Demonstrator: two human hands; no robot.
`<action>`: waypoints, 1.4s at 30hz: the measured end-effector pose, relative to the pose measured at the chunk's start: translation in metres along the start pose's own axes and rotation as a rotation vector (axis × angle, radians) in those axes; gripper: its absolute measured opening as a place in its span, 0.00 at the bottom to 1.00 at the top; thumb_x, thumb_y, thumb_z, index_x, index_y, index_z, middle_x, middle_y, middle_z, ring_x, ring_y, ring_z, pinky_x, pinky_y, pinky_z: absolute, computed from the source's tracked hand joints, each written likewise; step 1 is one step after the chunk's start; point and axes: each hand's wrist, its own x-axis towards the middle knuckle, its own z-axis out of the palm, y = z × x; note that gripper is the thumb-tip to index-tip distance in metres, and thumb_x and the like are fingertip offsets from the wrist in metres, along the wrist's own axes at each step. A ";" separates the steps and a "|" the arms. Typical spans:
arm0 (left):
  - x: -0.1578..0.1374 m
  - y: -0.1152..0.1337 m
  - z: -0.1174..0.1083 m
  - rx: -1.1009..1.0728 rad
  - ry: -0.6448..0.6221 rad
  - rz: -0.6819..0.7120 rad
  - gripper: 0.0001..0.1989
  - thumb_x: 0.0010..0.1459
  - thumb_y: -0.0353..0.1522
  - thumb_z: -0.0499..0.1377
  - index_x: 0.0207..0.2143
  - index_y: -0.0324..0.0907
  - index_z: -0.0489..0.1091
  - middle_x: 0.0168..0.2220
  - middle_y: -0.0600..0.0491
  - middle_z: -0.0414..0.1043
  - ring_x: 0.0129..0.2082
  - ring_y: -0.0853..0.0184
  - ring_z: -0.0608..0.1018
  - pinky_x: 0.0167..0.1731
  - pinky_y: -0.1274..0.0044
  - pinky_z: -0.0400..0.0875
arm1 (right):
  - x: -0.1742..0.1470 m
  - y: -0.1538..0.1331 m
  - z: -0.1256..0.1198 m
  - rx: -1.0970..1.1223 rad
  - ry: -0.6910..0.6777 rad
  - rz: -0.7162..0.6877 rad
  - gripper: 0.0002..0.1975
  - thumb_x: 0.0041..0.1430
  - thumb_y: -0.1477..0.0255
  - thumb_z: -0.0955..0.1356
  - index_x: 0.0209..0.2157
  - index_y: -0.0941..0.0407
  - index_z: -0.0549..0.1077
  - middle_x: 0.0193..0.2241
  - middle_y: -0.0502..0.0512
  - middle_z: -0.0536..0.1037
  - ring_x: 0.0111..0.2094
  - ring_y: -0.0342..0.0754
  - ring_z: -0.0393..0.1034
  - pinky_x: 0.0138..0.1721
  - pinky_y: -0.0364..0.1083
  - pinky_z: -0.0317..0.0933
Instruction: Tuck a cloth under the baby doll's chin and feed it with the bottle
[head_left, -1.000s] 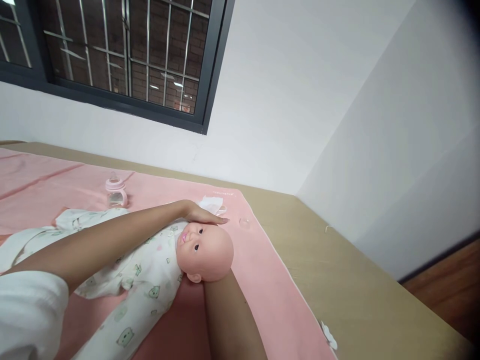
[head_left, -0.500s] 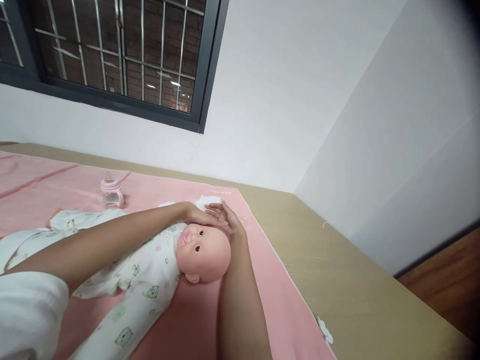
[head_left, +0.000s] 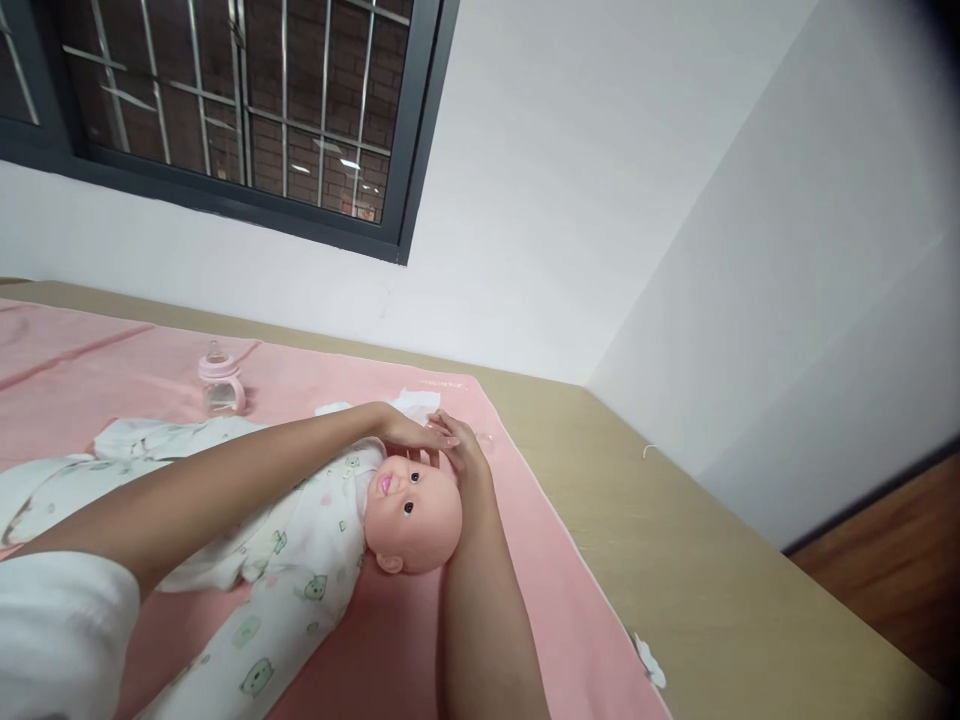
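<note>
You seem to be at the step of cupping the doll's (head_left: 319, 530) head (head_left: 420, 525). The doll lies on the pink mat (head_left: 390, 640), its body toward 9 o'clock. Your left hand (head_left: 411, 428) bends by the head at 12 o'clock, and your right hand (head_left: 463, 447) meets it at 1 o'clock. Your fingers are bent, but I cannot tell if either grip holds anything. The next move likely calls for soft, steady hands. Since half a second ago, the head has slid a bit toward 4 o'clock.
</note>
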 end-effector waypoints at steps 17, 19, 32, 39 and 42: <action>-0.097 -0.005 -0.013 -0.046 0.884 0.053 0.28 0.58 0.54 0.54 0.40 0.38 0.74 0.45 0.43 0.79 0.45 0.54 0.80 0.48 0.67 0.72 | -0.040 -0.082 0.019 -0.308 -0.106 -0.361 0.18 0.32 0.68 0.79 0.28 0.58 0.77 0.30 0.52 0.78 0.33 0.45 0.71 0.41 0.46 0.65; -0.104 -0.009 -0.007 -0.089 0.896 0.105 0.27 0.57 0.53 0.56 0.42 0.39 0.75 0.47 0.43 0.78 0.48 0.54 0.79 0.50 0.66 0.72 | -0.056 -0.098 0.030 -0.425 -0.167 -0.398 0.16 0.37 0.69 0.77 0.31 0.58 0.77 0.33 0.53 0.79 0.34 0.45 0.70 0.41 0.46 0.64; -0.136 -0.023 0.000 0.020 0.877 0.367 0.34 0.53 0.47 0.66 0.61 0.49 0.66 0.63 0.50 0.66 0.63 0.54 0.67 0.64 0.65 0.60 | -0.139 -0.136 0.099 -0.849 -0.529 -0.550 0.16 0.51 0.78 0.66 0.43 0.55 0.76 0.38 0.53 0.79 0.40 0.46 0.72 0.40 0.45 0.63; -0.148 -0.016 0.001 -0.036 0.704 0.244 0.18 0.52 0.46 0.65 0.35 0.40 0.77 0.34 0.52 0.78 0.35 0.61 0.78 0.33 0.76 0.70 | -0.155 -0.139 0.109 -0.815 -0.569 -0.639 0.13 0.55 0.75 0.67 0.43 0.54 0.76 0.42 0.53 0.78 0.46 0.48 0.72 0.45 0.47 0.65; -0.154 -0.010 0.002 -0.031 0.717 0.234 0.18 0.53 0.47 0.63 0.29 0.39 0.77 0.28 0.53 0.75 0.29 0.64 0.76 0.28 0.78 0.67 | -0.151 -0.137 0.107 -0.777 -0.532 -0.643 0.14 0.56 0.72 0.69 0.45 0.53 0.75 0.44 0.54 0.78 0.47 0.49 0.72 0.47 0.48 0.66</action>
